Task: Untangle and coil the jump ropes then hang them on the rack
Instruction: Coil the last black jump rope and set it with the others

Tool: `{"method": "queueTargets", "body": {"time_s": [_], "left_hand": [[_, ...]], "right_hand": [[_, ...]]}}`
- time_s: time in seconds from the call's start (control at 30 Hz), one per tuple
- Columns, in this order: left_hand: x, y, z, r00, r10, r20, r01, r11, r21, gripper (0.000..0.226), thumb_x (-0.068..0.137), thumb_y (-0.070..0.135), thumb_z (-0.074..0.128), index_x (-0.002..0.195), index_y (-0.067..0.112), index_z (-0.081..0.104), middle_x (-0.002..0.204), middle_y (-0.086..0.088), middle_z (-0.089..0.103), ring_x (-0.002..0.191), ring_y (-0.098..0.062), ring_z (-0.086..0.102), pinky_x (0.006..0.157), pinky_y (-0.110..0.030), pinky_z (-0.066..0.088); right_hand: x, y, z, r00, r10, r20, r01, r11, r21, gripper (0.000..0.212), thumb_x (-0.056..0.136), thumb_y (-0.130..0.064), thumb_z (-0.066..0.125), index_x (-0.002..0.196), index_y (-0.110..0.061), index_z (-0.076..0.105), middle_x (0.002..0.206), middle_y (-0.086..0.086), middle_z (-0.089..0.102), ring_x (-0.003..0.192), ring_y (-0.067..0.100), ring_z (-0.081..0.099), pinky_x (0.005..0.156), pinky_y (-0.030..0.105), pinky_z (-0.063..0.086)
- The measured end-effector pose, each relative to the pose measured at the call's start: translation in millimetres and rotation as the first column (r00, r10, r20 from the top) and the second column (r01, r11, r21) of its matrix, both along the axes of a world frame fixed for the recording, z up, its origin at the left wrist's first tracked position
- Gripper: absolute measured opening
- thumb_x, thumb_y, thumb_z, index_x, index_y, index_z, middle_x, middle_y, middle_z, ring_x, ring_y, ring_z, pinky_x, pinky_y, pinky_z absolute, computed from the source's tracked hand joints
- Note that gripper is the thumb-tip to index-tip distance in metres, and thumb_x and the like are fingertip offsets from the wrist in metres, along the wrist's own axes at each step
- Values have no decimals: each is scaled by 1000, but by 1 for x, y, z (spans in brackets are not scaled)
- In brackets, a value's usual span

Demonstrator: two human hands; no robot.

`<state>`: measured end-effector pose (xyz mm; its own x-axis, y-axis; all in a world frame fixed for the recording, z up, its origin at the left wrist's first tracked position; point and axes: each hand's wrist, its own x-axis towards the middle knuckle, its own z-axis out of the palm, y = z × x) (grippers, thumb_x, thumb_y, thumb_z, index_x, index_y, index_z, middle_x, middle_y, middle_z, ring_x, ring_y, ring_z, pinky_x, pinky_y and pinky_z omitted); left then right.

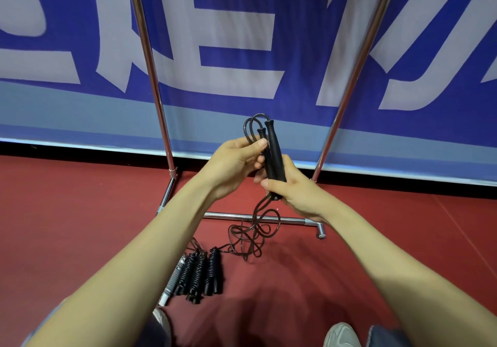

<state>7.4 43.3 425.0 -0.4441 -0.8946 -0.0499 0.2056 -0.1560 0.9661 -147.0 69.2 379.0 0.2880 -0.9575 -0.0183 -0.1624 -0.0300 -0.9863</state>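
My right hand (pixel 295 193) grips the two black handles (pixel 274 150) of a jump rope, held upright side by side. My left hand (pixel 236 163) pinches the thin black rope loops (pixel 251 127) that arch out of the handle tops. From below the handles the rest of the rope (pixel 252 233) hangs down in a loose tangle onto the red floor. Several coiled jump ropes (pixel 200 276) with black ribbed handles lie bundled on the floor under my left forearm. The chrome rack (pixel 150 72) stands right behind my hands; its top bar is out of view.
The rack's second upright (pixel 357 72) and its bottom bar (pixel 293 220) with a caster foot (pixel 321 235) frame the space in front. A blue and white banner (pixel 242 51) covers the wall behind. My shoes (pixel 340 336) show at the bottom edge on the red floor.
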Motion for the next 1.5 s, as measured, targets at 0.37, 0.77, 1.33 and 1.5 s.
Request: {"method": "queueTargets", "body": {"time_s": [0.37,0.77,1.33,1.5], "left_hand": [[-6,0,-4,991,133,33,-132,991,-16,8,93,8,58,88,3,62,57,2,43,48,-7,42,50,-20,37],[-2,-9,-1,955,295,-20,-296,955,-23,14,92,4,59,80,11,61,66,4,56,53,-4,43,57,-16,37],[-4,-8,-3,926,373,49,-369,926,-75,10,92,7,60,83,8,61,62,4,49,54,-7,40,57,-19,36],[-8,-8,-4,944,321,71,-306,937,-166,27,91,22,65,112,5,63,87,-7,55,63,-9,46,71,-24,42]], "right_hand": [[5,-3,1,999,23,-43,-23,1000,6,43,92,-3,60,130,-12,43,94,-2,62,92,10,59,83,30,47],[18,7,1,906,-265,-329,190,951,-245,9,99,-24,51,105,-19,55,72,2,52,62,11,45,60,23,40],[25,7,9,869,-256,-425,183,961,-206,11,99,-19,44,103,-15,53,88,2,62,69,17,60,67,32,44],[27,2,9,956,-284,-70,283,959,-23,16,97,-7,46,94,-17,58,81,2,63,67,15,57,71,34,49]]}}
